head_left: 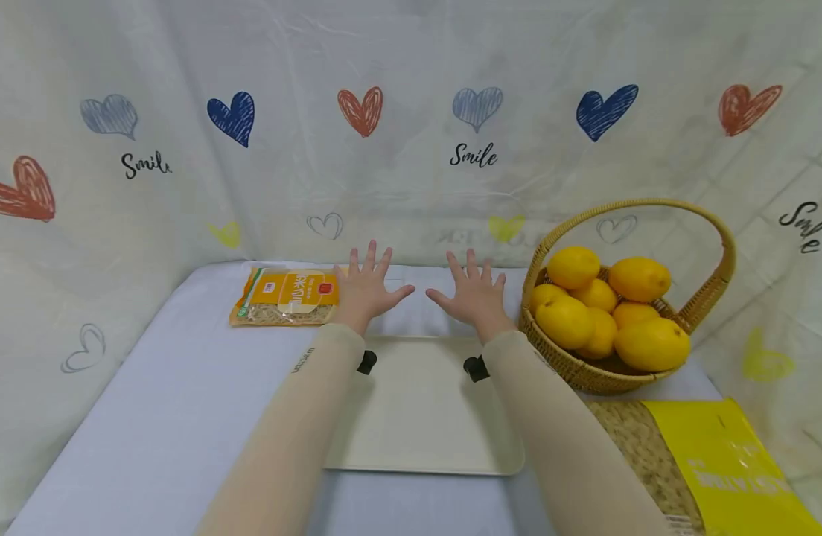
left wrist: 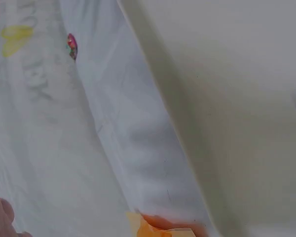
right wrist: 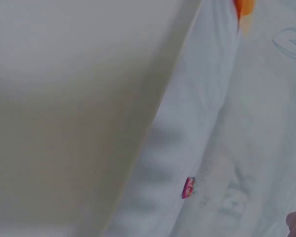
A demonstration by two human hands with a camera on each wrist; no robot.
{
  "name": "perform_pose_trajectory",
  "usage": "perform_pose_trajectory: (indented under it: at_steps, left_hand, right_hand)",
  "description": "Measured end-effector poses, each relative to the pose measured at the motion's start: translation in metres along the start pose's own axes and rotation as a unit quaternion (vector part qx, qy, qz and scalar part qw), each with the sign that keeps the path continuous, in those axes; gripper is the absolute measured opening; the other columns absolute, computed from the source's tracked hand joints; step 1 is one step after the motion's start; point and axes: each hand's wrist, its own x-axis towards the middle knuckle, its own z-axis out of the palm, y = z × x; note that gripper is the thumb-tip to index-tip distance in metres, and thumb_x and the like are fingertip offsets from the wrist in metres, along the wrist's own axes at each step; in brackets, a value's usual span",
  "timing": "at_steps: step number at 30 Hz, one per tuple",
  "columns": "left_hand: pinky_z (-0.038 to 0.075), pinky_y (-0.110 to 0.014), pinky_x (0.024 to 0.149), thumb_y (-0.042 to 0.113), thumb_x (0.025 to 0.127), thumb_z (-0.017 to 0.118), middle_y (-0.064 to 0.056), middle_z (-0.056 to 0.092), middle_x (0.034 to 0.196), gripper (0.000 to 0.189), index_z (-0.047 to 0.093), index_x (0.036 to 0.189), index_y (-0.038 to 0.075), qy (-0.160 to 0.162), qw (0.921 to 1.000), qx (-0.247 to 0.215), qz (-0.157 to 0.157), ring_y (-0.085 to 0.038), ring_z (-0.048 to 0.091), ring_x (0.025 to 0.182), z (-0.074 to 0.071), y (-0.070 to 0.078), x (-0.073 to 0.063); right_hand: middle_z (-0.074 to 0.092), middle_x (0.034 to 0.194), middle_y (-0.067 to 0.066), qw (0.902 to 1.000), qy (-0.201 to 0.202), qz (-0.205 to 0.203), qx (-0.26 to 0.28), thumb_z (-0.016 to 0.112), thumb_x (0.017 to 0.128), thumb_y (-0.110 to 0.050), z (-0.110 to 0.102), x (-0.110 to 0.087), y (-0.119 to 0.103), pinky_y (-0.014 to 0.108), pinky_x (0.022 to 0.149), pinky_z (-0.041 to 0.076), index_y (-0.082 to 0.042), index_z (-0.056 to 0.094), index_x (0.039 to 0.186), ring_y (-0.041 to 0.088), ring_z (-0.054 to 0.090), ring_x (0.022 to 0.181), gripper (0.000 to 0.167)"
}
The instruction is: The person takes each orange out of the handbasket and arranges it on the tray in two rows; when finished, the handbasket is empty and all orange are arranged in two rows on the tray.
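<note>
One orange pkt point(head_left: 287, 294), clear lower part w/ tan bits showing, lies flat on your white-covered worktop point(head_left: 150, 402), past the tray's far L corner. Next, your L hand point(head_left: 367, 286): just beyond the tray's far edge on its L side, back up, fingers spread wide, released; it overlaps the pkt's R end in the head view. The off-white tray point(head_left: 421, 417) lies flat betw. your sleeved forearms, rim partly hidden by them. Your R hand point(head_left: 478, 298) is just beyond the same far edge, R side, back up, fingers fanned & thumb out, also released. R of the tray, near its far corner: wicker basket point(head_left: 601, 381) w/ tall handle, full of yellow lemons point(head_left: 566, 321). Nearer you, R of the tray: yellow bag point(head_left: 739, 461), brown contents showing thru its clear part, cut off by head view's bottom edge.
</note>
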Motion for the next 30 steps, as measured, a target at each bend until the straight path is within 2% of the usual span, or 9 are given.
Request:
perform_pose_trajectory:
  at_steps: [3,6,10,13,16,19,23,27,30]
  left_hand:
    - [0.016,-0.065,0.106,0.074,0.08,0.032,0.002,-0.007,0.154,0.086,-0.001,0.146,0.03,0.006,0.9987,-0.044,0.024,-0.035,0.014,0.139,-0.007,-0.007,-0.007]
    - [0.042,-0.052,0.094,0.069,0.083,0.038,0.006,-0.003,0.154,0.083,0.003,0.147,0.029,0.02,0.993,-0.105,0.052,-0.033,0.032,0.133,-0.014,-0.016,-0.017]
    - [0.053,-0.041,0.078,0.068,0.082,0.041,0.008,-0.002,0.154,0.083,0.005,0.147,0.029,0.011,0.9842,-0.159,0.077,-0.027,0.036,0.132,-0.015,-0.027,-0.036]
    - [0.051,-0.041,0.084,0.068,0.081,0.042,0.008,-0.002,0.154,0.085,0.006,0.147,0.028,-0.004,0.9804,-0.175,0.092,-0.025,0.028,0.136,-0.009,-0.033,-0.052]
    - [0.05,-0.045,0.087,0.065,0.081,0.047,0.006,0.0,0.154,0.085,0.008,0.147,0.027,-0.006,0.9781,-0.183,0.1,-0.026,0.027,0.137,-0.002,-0.04,-0.069]
    - [0.044,-0.051,0.093,0.061,0.081,0.051,0.006,0.0,0.155,0.085,0.008,0.147,0.028,-0.013,0.9774,-0.189,0.095,-0.026,0.025,0.137,0.007,-0.049,-0.085]
    - [0.034,-0.058,0.1,0.062,0.08,0.052,0.005,-0.002,0.155,0.088,0.006,0.147,0.029,-0.046,0.9714,-0.215,0.089,-0.027,0.019,0.14,0.018,-0.058,-0.108]
    - [0.028,-0.058,0.105,0.062,0.078,0.055,0.004,-0.001,0.155,0.093,0.005,0.147,0.027,-0.073,0.9622,-0.25,0.079,-0.027,0.016,0.14,0.024,-0.064,-0.131]
    - [0.024,-0.054,0.108,0.057,0.078,0.059,0.002,0.003,0.155,0.094,0.007,0.147,0.022,-0.079,0.9572,-0.271,0.061,-0.027,0.016,0.14,0.025,-0.071,-0.15]
  right_hand:
    - [-0.002,0.154,0.01,0.9991,-0.006,-0.041,0.011,0.039,0.081,-0.07,-0.007,-0.012,-0.002,0.064,0.104,0.02,-0.033,-0.012,0.144,0.04,0.022,0.136,0.089]
    - [0.009,0.154,0.01,0.9957,0.002,-0.088,0.027,0.049,0.082,-0.062,-0.016,-0.029,-0.002,0.058,0.098,0.036,-0.032,-0.009,0.145,0.037,0.036,0.129,0.091]
    - [0.027,0.15,0.006,0.9878,0.041,-0.14,0.054,0.056,0.082,-0.054,-0.024,-0.053,0.005,0.049,0.093,0.045,-0.027,-0.002,0.147,0.032,0.044,0.125,0.09]
    - [0.033,0.147,0.004,0.9845,0.065,-0.151,0.062,0.057,0.082,-0.052,-0.028,-0.071,0.013,0.043,0.087,0.049,-0.024,0.003,0.147,0.028,0.047,0.122,0.089]
    - [0.037,0.144,0.005,0.9844,0.079,-0.141,0.069,0.058,0.082,-0.05,-0.033,-0.086,0.021,0.041,0.077,0.052,-0.022,0.008,0.147,0.029,0.051,0.116,0.087]
    - [0.041,0.141,0.01,0.982,0.098,-0.135,0.089,0.06,0.083,-0.046,-0.036,-0.097,0.029,0.046,0.083,0.05,-0.017,0.013,0.147,0.032,0.05,0.116,0.085]
    - [0.044,0.137,0.014,0.9749,0.138,-0.128,0.119,0.062,0.083,-0.038,-0.041,-0.109,0.048,0.053,0.095,0.04,-0.01,0.018,0.145,0.035,0.045,0.12,0.081]
    - [0.05,0.131,0.017,0.9672,0.187,-0.11,0.132,0.063,0.083,-0.031,-0.049,-0.119,0.071,0.054,0.084,0.045,-0.007,0.026,0.142,0.038,0.05,0.11,0.073]
    - [0.052,0.127,0.021,0.9631,0.2,-0.101,0.149,0.062,0.084,-0.027,-0.053,-0.123,0.087,0.056,0.082,0.043,-0.005,0.029,0.141,0.042,0.049,0.108,0.07]
